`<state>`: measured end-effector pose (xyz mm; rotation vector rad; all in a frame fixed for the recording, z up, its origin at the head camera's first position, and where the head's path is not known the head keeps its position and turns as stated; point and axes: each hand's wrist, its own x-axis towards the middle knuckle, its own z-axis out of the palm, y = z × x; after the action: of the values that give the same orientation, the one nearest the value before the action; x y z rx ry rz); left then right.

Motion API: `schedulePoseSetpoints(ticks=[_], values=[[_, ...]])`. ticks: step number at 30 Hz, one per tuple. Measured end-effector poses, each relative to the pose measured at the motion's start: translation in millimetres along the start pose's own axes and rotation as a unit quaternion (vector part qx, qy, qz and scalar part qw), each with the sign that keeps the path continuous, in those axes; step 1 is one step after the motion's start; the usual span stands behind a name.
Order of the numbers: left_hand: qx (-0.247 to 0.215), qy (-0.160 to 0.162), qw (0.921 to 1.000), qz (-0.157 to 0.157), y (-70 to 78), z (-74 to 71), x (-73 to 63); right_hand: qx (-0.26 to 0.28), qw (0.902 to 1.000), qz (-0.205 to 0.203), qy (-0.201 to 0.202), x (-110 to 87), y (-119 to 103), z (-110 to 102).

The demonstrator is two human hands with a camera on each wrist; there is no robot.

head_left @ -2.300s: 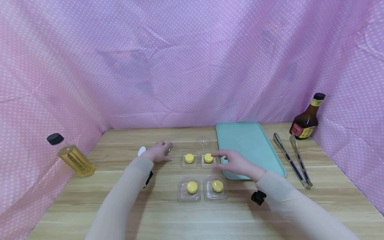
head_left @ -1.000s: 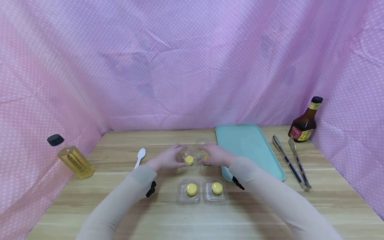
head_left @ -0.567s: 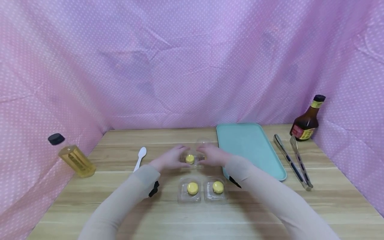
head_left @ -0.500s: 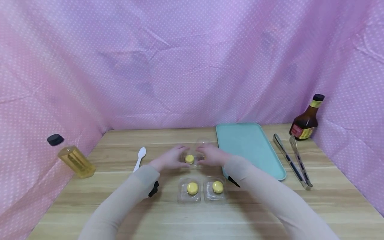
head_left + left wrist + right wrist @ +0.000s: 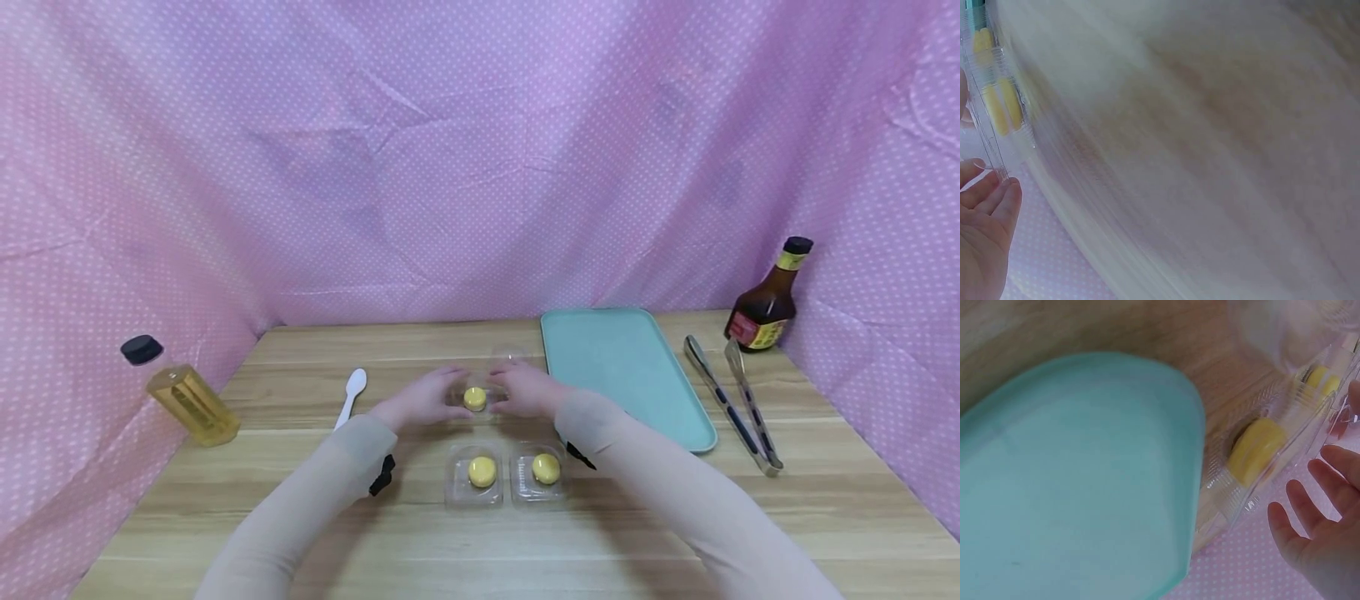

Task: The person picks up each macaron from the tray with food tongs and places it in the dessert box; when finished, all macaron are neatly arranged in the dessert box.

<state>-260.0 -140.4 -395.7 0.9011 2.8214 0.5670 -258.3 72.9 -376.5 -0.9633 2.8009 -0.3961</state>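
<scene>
Two clear plastic boxes, each with a yellow macaron, stand at the table's middle. My left hand (image 5: 427, 397) is at the left side of the rear left box, thumb in front and fingers behind its macaron (image 5: 475, 398). In the left wrist view its fingertips pinch the edge of the clear lid (image 5: 988, 134), which stands tilted by the macarons. My right hand (image 5: 525, 390) reaches in from the opposite side, covering the rear right macaron in the head view. The right wrist view shows its fingers (image 5: 1302, 503) spread, tips right at the plastic edge, beside a macaron (image 5: 1257, 450).
Two more opened boxes with macarons (image 5: 482, 472) sit nearer the person. A teal tray (image 5: 622, 367) lies right of the right hand, then metal tongs (image 5: 720, 396) and a dark sauce bottle (image 5: 765, 304). On the left are a white spoon (image 5: 354, 387) and a yellow-liquid bottle (image 5: 191, 400).
Over the last two seconds both hands moved inward to the rear left box, the left from its open lid, the right from the rear right box. Since half a second ago they have barely moved.
</scene>
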Motion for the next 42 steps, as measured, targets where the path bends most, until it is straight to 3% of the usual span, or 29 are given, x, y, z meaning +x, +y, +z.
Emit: schedulePoseSetpoints(ticks=[11,18,24,31,42], values=[[-0.011,0.004,0.9999,-0.002,-1.0,-0.8,0.1,-0.001,1.0000,0.006,0.002,-0.6,0.4,-0.1],[-0.046,0.008,0.9989,-0.012,0.8,-3.2,-0.1,0.004,1.0000,-0.002,0.007,-0.2,3.5,-0.7],[-0.019,0.000,0.9998,-0.010,1.3,-2.1,2.0,-0.016,0.9996,-0.024,0.009,-0.7,6.1,0.3],[-0.029,0.000,0.9991,-0.029,2.0,-3.7,-2.1,-0.021,0.9994,-0.028,0.003,1.9,4.1,2.0],[-0.061,0.005,0.9970,-0.047,-8.8,2.1,-4.2,-0.027,0.9991,-0.031,0.009,2.8,0.5,4.7]])
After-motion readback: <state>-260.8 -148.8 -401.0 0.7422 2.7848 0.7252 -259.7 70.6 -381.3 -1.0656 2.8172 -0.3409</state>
